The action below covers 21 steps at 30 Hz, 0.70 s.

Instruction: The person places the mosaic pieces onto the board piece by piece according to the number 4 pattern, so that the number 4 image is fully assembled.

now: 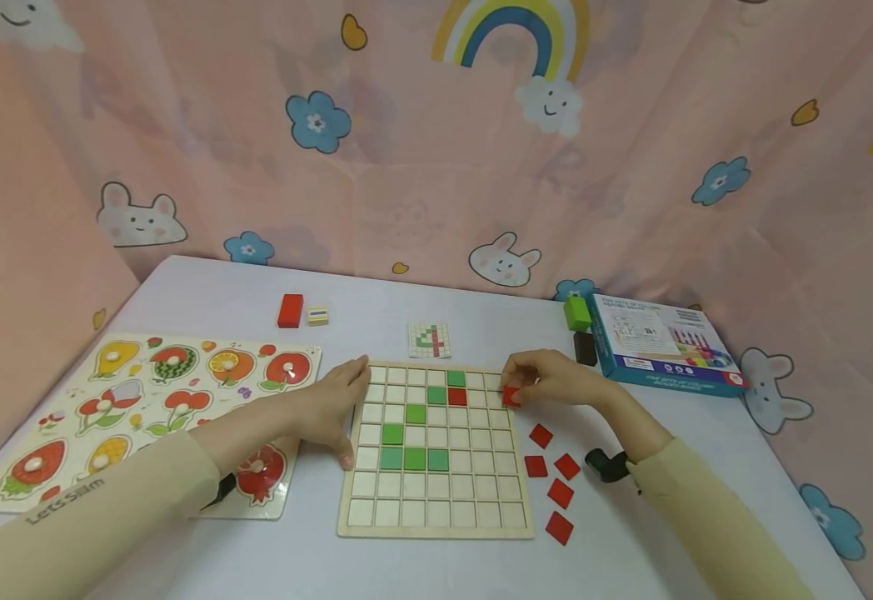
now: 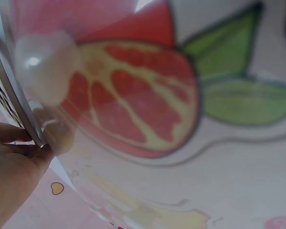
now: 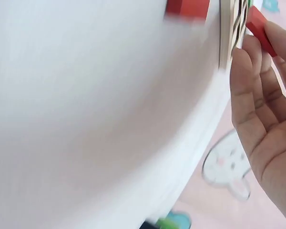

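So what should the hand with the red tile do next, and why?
Probably carry the red tile left and drop it into an open cell beside the placed red one. The right hand pinches it at the grid board's right edge, while the left hand steadies the board.

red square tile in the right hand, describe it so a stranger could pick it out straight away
Find the pale wooden grid board in the middle of the white table. At its right edge, near the top, the right hand pinches a red square tile. Five more red tiles lie loose on the table below; this one alone is held.
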Motion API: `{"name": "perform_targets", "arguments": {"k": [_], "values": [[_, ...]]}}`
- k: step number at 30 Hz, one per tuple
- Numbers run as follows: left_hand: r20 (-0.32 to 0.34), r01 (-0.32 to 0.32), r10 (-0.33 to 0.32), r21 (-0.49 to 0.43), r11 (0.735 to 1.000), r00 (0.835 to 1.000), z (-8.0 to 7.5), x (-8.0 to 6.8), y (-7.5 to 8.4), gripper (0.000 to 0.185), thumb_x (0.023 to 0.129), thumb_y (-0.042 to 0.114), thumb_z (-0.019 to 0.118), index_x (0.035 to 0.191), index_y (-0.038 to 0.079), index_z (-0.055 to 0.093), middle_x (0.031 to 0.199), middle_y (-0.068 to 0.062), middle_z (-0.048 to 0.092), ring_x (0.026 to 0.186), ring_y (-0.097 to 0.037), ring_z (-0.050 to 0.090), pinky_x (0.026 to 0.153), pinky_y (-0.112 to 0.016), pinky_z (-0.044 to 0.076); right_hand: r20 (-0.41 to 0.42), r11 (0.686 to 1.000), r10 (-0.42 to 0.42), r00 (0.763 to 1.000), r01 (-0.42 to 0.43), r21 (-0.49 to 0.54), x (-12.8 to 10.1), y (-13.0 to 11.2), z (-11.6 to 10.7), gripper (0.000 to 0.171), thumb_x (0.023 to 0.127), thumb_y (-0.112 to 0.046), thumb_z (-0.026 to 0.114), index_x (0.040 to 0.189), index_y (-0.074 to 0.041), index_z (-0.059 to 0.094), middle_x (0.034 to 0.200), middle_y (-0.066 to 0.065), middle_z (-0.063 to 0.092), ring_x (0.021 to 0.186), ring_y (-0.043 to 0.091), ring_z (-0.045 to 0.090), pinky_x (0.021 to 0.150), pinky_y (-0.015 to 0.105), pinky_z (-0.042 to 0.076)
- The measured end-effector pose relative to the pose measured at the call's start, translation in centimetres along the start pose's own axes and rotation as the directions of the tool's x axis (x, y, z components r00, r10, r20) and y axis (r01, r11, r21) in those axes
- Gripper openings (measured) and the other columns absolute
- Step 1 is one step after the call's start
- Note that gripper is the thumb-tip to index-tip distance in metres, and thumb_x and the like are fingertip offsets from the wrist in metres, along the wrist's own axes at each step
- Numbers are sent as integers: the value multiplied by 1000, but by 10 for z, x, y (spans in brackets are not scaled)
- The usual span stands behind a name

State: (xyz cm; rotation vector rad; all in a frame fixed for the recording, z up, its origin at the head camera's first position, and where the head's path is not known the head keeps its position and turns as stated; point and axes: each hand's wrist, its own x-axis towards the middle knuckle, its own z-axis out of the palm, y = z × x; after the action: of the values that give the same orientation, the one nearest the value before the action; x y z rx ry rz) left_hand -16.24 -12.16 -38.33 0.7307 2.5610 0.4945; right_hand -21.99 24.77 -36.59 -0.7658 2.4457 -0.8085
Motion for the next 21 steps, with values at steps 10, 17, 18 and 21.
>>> {"name": "perform_targets", "arguments": {"k": [10, 17, 18, 21], "values": [[-20, -18, 18, 12, 1000, 1000, 1, 1, -4, 133, 58, 37, 93, 153, -12, 15, 164, -29, 4, 153, -47, 7, 125, -57, 18, -23, 998, -60, 998, 60, 27, 18, -33, 28, 15, 89, -13, 71, 103, -17, 74, 90, 0, 68, 86, 15, 57, 74, 20, 51], [-27, -25, 25, 11, 1000, 999, 1, 1, -4, 132, 58, 37, 94, 153, -13, 15, 164, -30, 5, 153, -48, 9, 125, -58, 19, -31, 996, -85, 996, 85, 16, 26, -43, 42, 12, 88, -9, 71, 100, -14, 73, 89, 0, 70, 82, 11, 59, 74, 19, 53], [-25, -22, 23, 9, 1000, 999, 1, 1, -4, 132, 58, 37, 94, 153, -12, 15, 164, -30, 5, 153, -48, 9, 125, -58, 19, -29, 997, -82, 996, 82, 13, 27, -44, 43, 11, 88, -9, 71, 98, -13, 73, 88, 0, 70, 81, 10, 60, 73, 18, 53], [-24, -19, 19, 3, 1000, 1000, 1, 1, -4, 132, 58, 37, 94, 153, -12, 15, 164, -30, 5, 153, -48, 8, 125, -58, 19, -28, 997, -72, 997, 72, -11, 28, -47, 46, 8, 87, -9, 72, 93, -13, 72, 85, -1, 69, 77, 10, 59, 71, 19, 54]]}}
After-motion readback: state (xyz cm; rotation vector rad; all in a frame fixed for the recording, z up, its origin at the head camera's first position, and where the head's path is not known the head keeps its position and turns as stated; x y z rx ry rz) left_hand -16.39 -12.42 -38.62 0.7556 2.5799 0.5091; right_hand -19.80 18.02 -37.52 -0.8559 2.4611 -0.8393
